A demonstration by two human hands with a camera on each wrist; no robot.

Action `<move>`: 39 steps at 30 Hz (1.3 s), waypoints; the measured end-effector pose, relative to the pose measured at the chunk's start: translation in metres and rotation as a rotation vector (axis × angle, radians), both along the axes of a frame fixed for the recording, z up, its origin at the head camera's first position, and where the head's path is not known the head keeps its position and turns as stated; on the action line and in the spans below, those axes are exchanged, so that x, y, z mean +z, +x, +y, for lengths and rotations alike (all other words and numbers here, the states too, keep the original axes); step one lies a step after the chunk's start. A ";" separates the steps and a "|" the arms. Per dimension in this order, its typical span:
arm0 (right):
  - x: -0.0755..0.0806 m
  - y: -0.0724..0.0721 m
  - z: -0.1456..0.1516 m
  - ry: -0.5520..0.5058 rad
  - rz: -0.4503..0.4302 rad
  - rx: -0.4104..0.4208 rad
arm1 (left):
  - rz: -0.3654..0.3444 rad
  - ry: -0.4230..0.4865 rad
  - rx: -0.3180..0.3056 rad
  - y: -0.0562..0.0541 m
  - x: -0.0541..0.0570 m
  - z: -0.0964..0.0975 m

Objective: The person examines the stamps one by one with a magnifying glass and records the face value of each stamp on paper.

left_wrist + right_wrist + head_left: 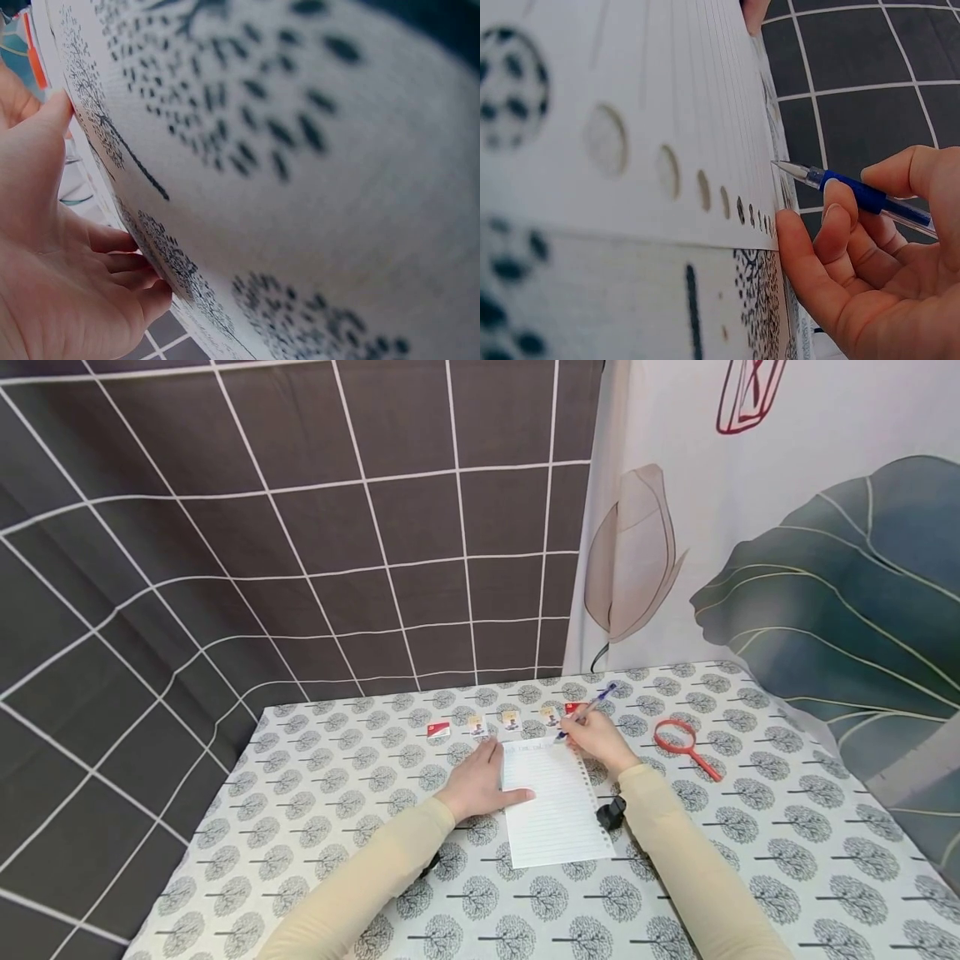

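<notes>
The lined sheet (558, 814) lay on the tree-patterned tablecloth (776, 897), its perforated edge to the right and a line of faint writing along its top. The right hand (600, 737) was clamped on a blue pen (587, 712), pinched between fingers and thumb, with the pen tip at the sheet's top, near the right corner. The left hand (480, 781) gripped nothing; its fingers lay extended along the left edge, and its thumb reached across that edge onto the paper. Just beyond the top edge, a row of small cards limited the room: a red-and-white card (438, 729) at the left end, three picture cards (512, 721), and a red card (573, 707) partly hidden behind the right hand. To the right, a strip of tablecloth separated the perforated edge from a red magnifying glass (692, 752). The table's far edge met a dark gridded curtain (285, 527).
</notes>
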State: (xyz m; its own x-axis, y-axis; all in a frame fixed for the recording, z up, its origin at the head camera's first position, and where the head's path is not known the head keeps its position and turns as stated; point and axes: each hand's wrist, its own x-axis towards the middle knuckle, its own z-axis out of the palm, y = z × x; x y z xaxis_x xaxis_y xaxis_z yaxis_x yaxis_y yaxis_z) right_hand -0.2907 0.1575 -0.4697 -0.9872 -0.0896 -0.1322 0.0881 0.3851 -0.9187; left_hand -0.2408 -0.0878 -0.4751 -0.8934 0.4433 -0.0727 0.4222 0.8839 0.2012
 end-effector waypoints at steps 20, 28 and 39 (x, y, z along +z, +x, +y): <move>-0.003 0.000 0.000 -0.003 0.000 0.016 | -0.004 -0.003 -0.004 0.001 0.001 0.000; -0.001 -0.001 0.000 0.005 0.002 0.025 | 0.004 -0.003 -0.012 0.000 0.001 0.000; -0.001 0.000 0.001 -0.002 0.000 0.022 | 0.004 0.008 -0.006 0.000 0.000 -0.001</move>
